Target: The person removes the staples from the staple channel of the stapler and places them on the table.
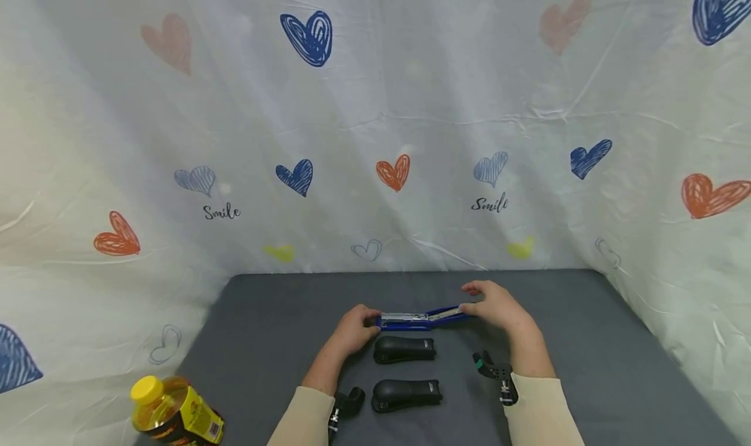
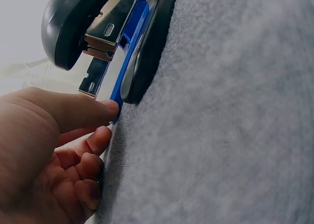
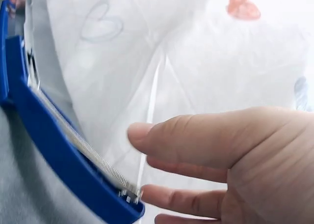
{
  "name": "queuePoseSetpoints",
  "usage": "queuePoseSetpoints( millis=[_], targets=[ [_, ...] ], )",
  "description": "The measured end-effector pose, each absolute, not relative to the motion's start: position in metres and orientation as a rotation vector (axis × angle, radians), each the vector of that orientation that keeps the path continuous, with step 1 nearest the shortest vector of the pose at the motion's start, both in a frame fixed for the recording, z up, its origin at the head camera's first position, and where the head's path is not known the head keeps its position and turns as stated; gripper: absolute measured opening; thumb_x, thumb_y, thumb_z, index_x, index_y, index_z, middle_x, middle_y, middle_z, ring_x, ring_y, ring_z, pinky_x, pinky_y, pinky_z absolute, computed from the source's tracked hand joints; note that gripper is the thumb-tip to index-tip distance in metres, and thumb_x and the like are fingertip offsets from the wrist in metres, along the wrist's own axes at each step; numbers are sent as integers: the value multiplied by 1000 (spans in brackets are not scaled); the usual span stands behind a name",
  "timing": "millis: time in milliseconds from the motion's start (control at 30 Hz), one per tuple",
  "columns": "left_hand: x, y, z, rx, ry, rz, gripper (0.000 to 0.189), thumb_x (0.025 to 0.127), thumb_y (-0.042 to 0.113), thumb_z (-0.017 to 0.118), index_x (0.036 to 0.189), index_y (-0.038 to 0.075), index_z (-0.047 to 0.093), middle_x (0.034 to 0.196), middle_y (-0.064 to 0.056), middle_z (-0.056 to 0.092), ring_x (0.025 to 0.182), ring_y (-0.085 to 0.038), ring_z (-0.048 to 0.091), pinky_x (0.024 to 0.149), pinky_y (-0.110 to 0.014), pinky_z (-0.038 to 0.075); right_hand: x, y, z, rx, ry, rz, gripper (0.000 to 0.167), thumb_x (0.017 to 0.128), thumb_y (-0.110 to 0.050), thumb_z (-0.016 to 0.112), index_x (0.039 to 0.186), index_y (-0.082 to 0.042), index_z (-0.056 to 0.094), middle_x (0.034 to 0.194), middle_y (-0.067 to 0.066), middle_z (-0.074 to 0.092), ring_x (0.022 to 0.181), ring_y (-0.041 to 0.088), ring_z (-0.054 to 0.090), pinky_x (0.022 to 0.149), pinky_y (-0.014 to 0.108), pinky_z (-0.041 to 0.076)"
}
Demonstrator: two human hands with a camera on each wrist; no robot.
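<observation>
A blue stapler lies swung wide apart on the grey table, its metal tray and spring showing. My left hand pinches the end of its base, thumb on top; in the left wrist view the thumb is at the blue base, partly behind a black stapler. At the stapler's other end is my right hand. In the right wrist view, that hand's fingers are extended, one fingertip right at the tip of the blue cover, the thumb held apart above.
Two black staplers lie in front of the blue one, a nearer one and a farther one. A yellow-capped bottle stands at the table's front left. A white curtain with hearts hangs behind the table.
</observation>
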State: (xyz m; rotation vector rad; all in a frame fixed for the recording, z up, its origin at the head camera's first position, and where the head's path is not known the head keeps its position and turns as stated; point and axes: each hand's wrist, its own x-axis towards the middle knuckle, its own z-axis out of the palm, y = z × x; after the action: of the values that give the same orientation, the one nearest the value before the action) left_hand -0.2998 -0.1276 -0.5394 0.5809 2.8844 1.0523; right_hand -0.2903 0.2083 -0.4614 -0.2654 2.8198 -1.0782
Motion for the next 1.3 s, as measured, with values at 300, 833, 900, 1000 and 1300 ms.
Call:
queuePoseSetpoints(
  millis=[300, 833, 900, 1000, 1300],
  targets=[
    [-297, -124, -540, 589, 2863, 1116, 31, 93, 7, 74, 123, 0, 72, 98, -6, 61, 92, -24, 60, 83, -45, 50, -285, 189, -458, -362, 2988, -1078, 47, 97, -19, 72, 138, 0, 60, 132, 23, 59, 124, 45, 54, 97, 60, 44],
    [-294, -133, -539, 608, 2877, 1094, 30, 93, 6, 72, 122, -1, 72, 98, -6, 61, 90, -23, 59, 82, -45, 50, -282, 131, -471, -602, 2863, -1056, 35, 102, -15, 65, 136, -4, 65, 126, 8, 64, 115, 28, 61, 95, 49, 50],
    [-294, -135, -538, 624, 2886, 1104, 29, 93, 6, 72, 121, -2, 72, 97, -6, 61, 89, -22, 58, 82, -45, 50, -281, 124, -472, -612, 2844, -1026, 33, 103, -13, 63, 135, -4, 65, 123, 7, 65, 112, 27, 63, 93, 48, 51],
    [-296, -135, -537, 609, 2885, 1108, 29, 92, 6, 73, 121, -1, 73, 97, -6, 61, 90, -22, 58, 83, -45, 50, -280, 117, -472, -613, 2807, -984, 31, 105, -8, 58, 134, -2, 66, 123, 9, 67, 111, 28, 64, 92, 47, 52],
    [-303, -129, -537, 521, 2866, 1082, 31, 95, 9, 73, 125, 3, 72, 102, -6, 62, 95, -24, 60, 86, -47, 49, -284, 107, -479, -606, 2795, -821, 29, 105, -4, 55, 128, 2, 70, 119, 15, 68, 108, 29, 65, 94, 49, 51]
  ],
)
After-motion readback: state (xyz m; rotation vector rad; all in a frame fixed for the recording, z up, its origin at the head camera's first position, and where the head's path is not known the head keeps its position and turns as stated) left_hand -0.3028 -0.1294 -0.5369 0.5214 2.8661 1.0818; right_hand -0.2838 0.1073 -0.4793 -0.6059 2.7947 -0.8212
